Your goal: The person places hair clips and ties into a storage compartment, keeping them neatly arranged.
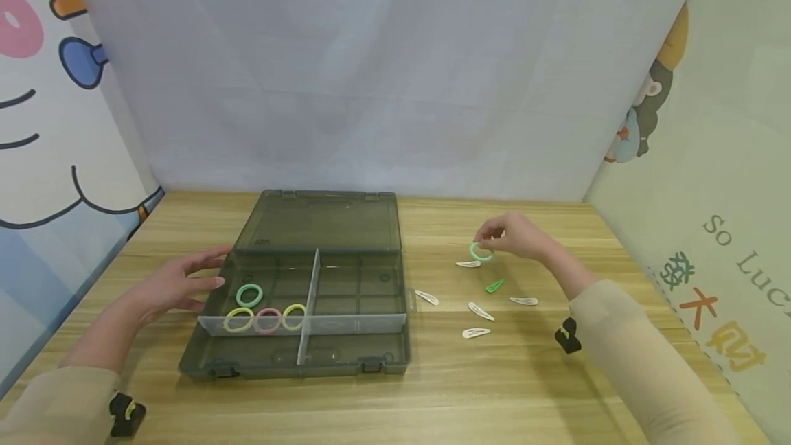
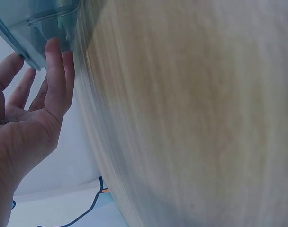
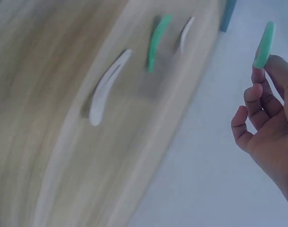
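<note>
Head view: your right grip (image 1: 513,235) pinches a mint-green hair tie (image 3: 266,45) above the worktop (image 1: 469,390), among a green snap clip (image 3: 156,42) and five white snap clips (image 3: 100,104). Your left grip (image 1: 176,285), fingers loose, touches the divided box (image 1: 321,367), where four more ties (image 1: 250,286) sit far-left.

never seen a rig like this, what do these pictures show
There is no machine, just a person's two bare hands. The wide picture comes from a camera worn on the head; the others from one on each wrist. On the wooden table sits an open, divided storage box holding four hair ties, with five white snap clips and one green snap clip to its right. The right hand pinches a green hair tie; the left hand is at the box's left side.
</note>
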Available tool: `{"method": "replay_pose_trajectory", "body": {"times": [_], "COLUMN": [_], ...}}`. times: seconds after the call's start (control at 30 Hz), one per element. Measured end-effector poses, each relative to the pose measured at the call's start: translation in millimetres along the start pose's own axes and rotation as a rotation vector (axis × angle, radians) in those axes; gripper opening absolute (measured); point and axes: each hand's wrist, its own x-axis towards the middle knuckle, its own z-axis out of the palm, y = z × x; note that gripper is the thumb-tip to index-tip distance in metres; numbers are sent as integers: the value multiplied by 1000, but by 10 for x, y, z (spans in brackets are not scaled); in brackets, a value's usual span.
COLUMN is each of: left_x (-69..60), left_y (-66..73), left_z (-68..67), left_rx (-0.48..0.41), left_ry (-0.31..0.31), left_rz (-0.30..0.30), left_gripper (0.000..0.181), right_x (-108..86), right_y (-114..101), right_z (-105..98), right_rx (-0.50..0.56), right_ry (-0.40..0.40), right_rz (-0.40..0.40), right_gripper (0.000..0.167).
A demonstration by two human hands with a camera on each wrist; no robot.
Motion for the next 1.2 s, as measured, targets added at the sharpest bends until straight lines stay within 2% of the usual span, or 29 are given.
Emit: {"method": "replay_pose_trajectory", "body": {"times": [0.4, 0.63, 0.87, 1.2], "left_x": [20, 39, 41, 44], "left_y": [-9, -27, -33, -55], "left_z": [3, 2, 5, 2], "left_rx": [15, 17, 11, 12], "left_ry": [5, 7, 10, 14], "left_rz": [-2, -4, -11, -15], "left_gripper": [74, 74, 73, 74], "right_x": [89, 184, 310, 514], "right_y": [-362, -577, -818, -1166], "right_z": [-178, -248, -291, -292], "right_rx": [11, 4, -12, -21], "right_ry": [-3, 10, 37, 22], "right_rz": [-34, -82, -135, -193], "right_gripper": [13, 11, 8, 8]}}
